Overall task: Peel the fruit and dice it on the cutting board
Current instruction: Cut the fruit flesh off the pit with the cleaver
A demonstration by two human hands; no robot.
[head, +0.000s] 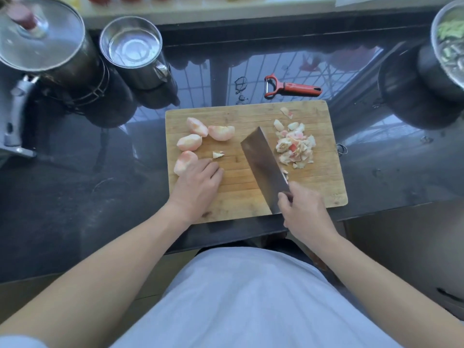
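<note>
A wooden cutting board (313,189) lies on the dark counter. Several peeled pinkish fruit wedges sit on its left half: one (197,126), another (221,133), a third (189,142), and one (184,162) at the left edge under the fingers of my left hand (197,183). A small scrap (218,154) lies just beyond that hand. My right hand (303,209) grips the handle of a cleaver (262,156), whose blade stands across the board's middle. A pile of peel scraps (295,146) is heaped right of the blade.
A red-handled peeler (292,87) lies on the counter behind the board. A lidded pot (40,38) and a steel cup (133,50) stand at the back left. A bowl with green scraps (449,43) is at the back right. The counter's front edge runs just below the board.
</note>
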